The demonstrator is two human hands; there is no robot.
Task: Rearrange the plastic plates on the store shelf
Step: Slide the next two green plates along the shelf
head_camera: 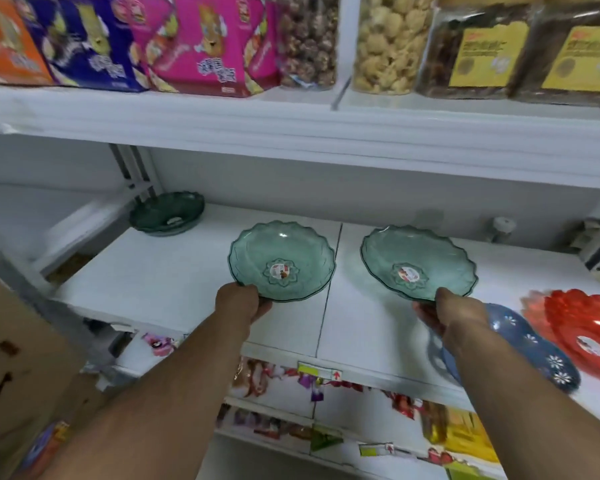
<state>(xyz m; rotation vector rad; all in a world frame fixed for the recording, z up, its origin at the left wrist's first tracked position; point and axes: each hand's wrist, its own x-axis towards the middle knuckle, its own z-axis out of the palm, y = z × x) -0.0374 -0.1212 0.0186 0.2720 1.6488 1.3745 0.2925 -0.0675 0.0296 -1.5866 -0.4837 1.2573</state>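
Two clear green scalloped plastic plates are held over the white shelf (174, 278). My left hand (241, 301) grips the near rim of the left green plate (281, 258). The near rim of the right green plate (420, 261) is gripped by my right hand (451, 311). Each has a round sticker in its centre. A darker green plate (167, 213) lies at the back left of the shelf. A blue plate with white flowers (534, 344) and a red plate (586, 327) lie at the right front, the blue one partly behind my right forearm.
The shelf above (291, 133) carries snack boxes (201, 46) and jars of dried food (388, 43). A small white object (503, 226) stands at the back right. A cardboard box (18, 341) sits at the left. Lower shelves hold packaged goods (326, 382).
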